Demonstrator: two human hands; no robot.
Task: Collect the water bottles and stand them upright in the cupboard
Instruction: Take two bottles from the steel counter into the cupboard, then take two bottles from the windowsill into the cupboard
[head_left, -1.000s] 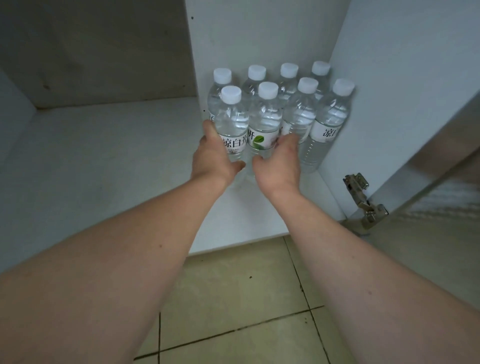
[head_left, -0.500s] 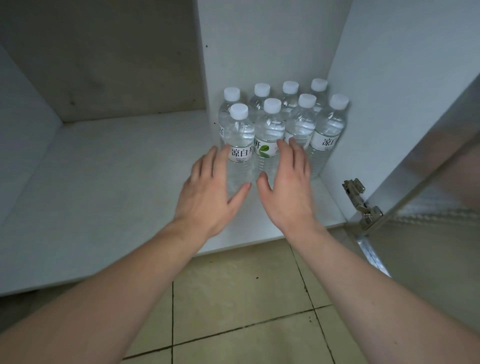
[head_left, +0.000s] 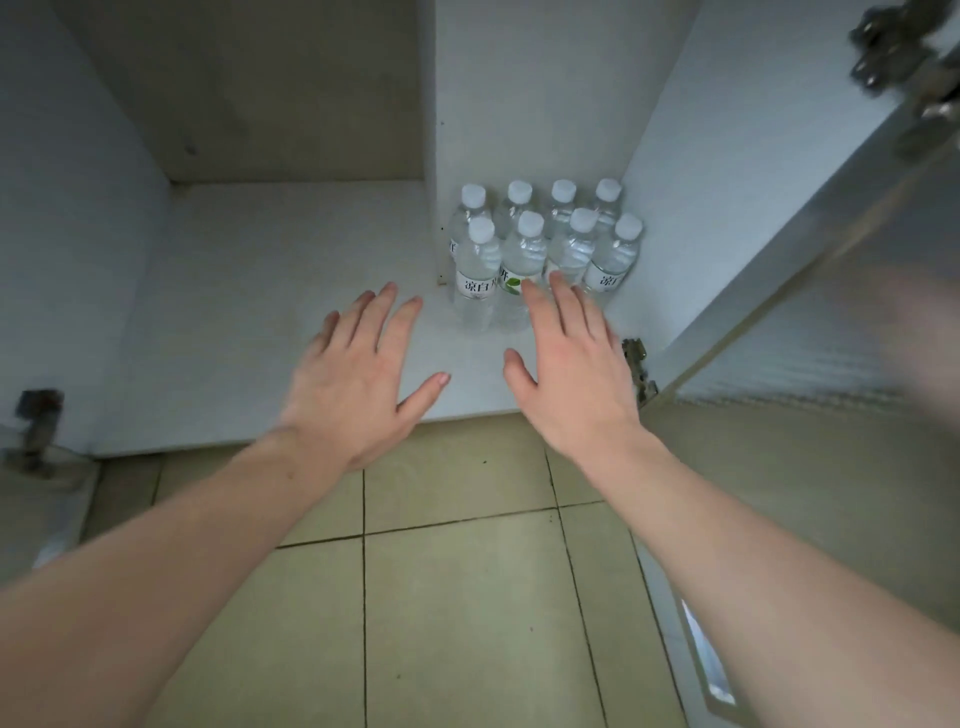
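Observation:
Several clear water bottles with white caps and white labels stand upright in two rows in the back right corner of the white cupboard. My left hand hovers above the shelf's front edge, fingers spread, holding nothing, to the left of the bottles. My right hand is also flat and empty, its fingertips overlapping the front row of bottles; I cannot tell whether they touch.
The cupboard door stands open on the right, with a metal hinge at its base and another at the top. A hinge is on the left side. Beige floor tiles lie below.
Both hands let go of the front bottles and drew back toward me, fingers spreading. The view pulled back from the cupboard, so more floor shows.

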